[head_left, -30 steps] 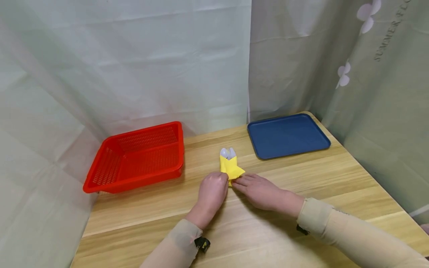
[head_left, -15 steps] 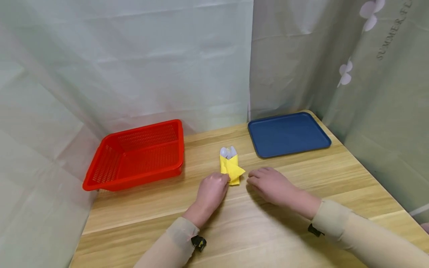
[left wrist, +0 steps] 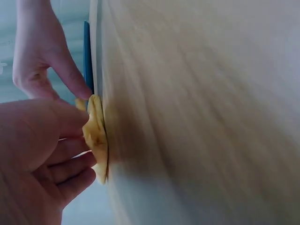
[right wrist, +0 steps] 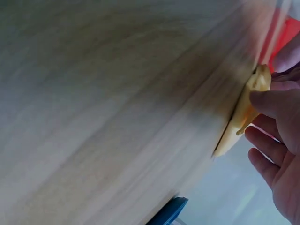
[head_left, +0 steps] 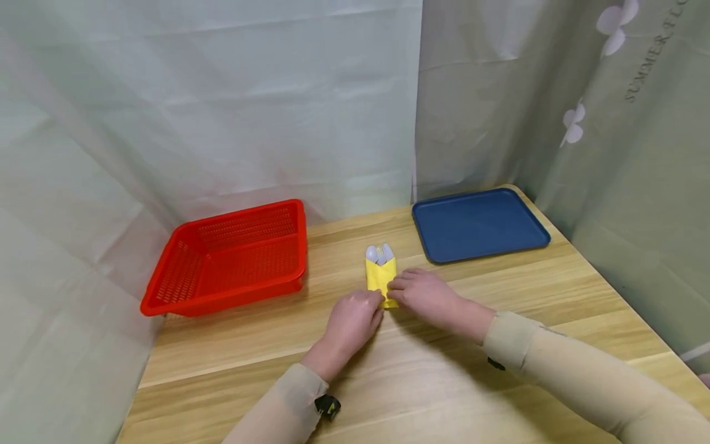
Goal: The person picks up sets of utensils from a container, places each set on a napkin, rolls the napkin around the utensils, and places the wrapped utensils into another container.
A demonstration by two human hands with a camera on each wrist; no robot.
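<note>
A yellow napkin [head_left: 378, 275] lies on the table, folded around a pale spoon [head_left: 372, 254] and a fork [head_left: 387, 252] whose heads stick out at its far end. Beside the napkin's near left corner, my left hand [head_left: 352, 320] holds it with curled fingers. My right hand [head_left: 426, 298] pinches the right side of the napkin, thumb toward me. In the left wrist view the folded napkin [left wrist: 97, 140] sits between both hands' fingertips. From the right wrist, the napkin [right wrist: 246, 110] shows a loose flap under my fingers. The utensils' handles are hidden inside the wrap.
A red plastic basket [head_left: 222, 303] stands on the table at the left. At the back right is a blue tray [head_left: 481, 225]. Pale curtains [head_left: 277, 111] hang behind and on both sides of the wooden table [head_left: 421, 401].
My right hand moved away to the right, then came back to the napkin. The flap that pointed right is now folded in under my fingers. My left hand has stayed at the napkin.
</note>
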